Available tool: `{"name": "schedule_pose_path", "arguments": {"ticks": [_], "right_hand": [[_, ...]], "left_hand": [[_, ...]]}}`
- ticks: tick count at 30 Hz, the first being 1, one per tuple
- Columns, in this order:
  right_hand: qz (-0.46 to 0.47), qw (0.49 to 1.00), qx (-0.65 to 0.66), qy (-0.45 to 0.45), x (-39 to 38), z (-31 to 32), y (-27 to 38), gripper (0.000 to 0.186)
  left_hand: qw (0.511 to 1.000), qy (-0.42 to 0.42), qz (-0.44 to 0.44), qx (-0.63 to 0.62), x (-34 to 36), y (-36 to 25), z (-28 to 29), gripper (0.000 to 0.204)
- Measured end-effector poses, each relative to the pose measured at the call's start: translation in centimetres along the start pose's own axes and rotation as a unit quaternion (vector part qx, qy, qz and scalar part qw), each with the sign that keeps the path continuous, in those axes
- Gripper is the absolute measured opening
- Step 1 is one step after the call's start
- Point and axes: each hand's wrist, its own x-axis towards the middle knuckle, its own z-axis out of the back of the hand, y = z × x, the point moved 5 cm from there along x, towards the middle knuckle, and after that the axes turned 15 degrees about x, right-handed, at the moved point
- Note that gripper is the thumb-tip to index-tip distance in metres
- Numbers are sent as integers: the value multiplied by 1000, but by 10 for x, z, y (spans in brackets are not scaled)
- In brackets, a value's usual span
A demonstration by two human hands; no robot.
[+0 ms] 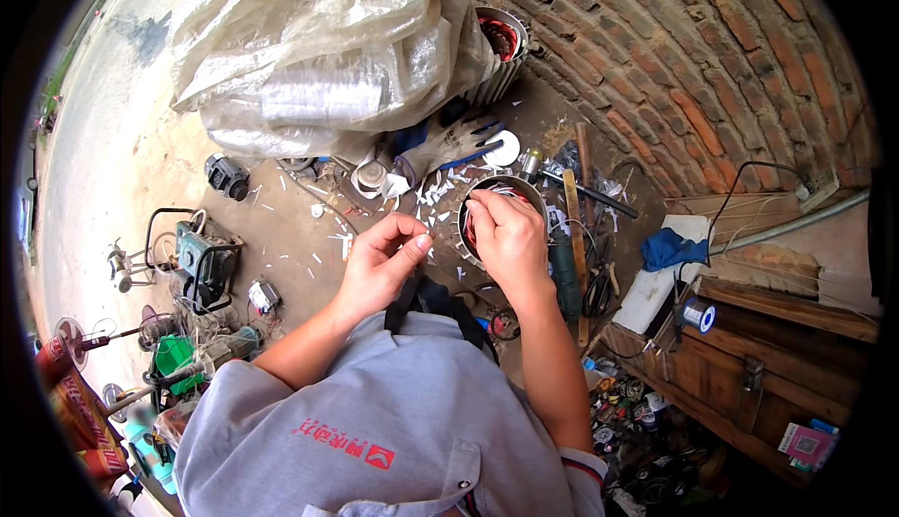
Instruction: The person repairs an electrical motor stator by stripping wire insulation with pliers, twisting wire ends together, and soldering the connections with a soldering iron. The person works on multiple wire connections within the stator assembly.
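Observation:
In front of me on the ground stands an open motor stator (464, 227), a metal ring with reddish windings and pale wires inside. My right hand (508, 241) is over it, fingers pinched together at the windings, and what they hold, if anything, is hidden. To the left of the stator, my left hand (386, 253) is raised, with thumb and forefinger closed on a small white piece (429, 236). Scattered white scraps (433, 194) lie on the ground just beyond my hands.
Beyond lie work gloves (449, 147) and a white disc (502, 148), with a plastic-sheeted pile (309, 58) behind. On the right are a wooden strip (574, 236), a brick wall (674, 77) and a wooden cabinet (740, 376). A green framed machine (201, 255) stands left.

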Motion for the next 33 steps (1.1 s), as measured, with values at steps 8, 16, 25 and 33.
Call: {"name": "schedule_pose_path", "arguments": {"ticks": [8,16,25,33], "right_hand": [[111,966,234,14,-29,19,59,30],[174,968,183,0,-37,29,58,27],[255,964,72,-17,-40,32,71,35],[251,966,56,-21,-42,30,71,33]], "left_hand": [[998,60,3,-22,-9,-10,0,16],[988,143,31,-43,-30,-41,-8,14],[983,167,50,-49,-40,-51,-11,12],[983,172,56,-45,-41,-49,-12,14]]}}
